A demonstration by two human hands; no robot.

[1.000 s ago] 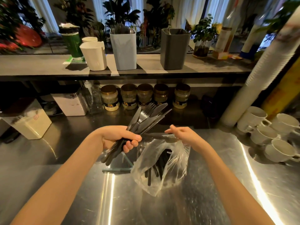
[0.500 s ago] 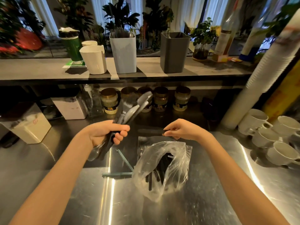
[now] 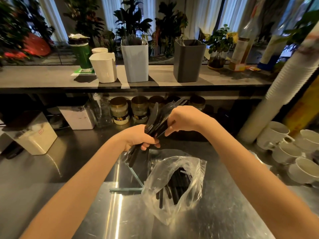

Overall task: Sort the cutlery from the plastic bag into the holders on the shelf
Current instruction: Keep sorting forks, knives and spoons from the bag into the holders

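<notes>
Steel desk (image 3: 43, 195) up close, shelf (image 3: 43, 78) beyond. Gripping cutlery bunch (image 3: 156, 120) low with left hand (image 3: 138, 138), pinching higher up with right hand (image 3: 184, 120); leaning far-right, holders (image 3: 136, 64) straight ahead.

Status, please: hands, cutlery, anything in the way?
Left hand grips cutlery bundle; right hand grips it higher. Plastic bag on counter, not empty. Nothing between hands and blue holder, grey holder.

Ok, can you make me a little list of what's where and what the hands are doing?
Left hand: grips the bundle of cutlery low down
Right hand: holds the same bundle higher up
Plastic bag: open on the steel counter, more cutlery inside
Shelf: white holder, blue holder, grey holder
Blue holder: cutlery already poking out
Mugs: right side of counter
</notes>
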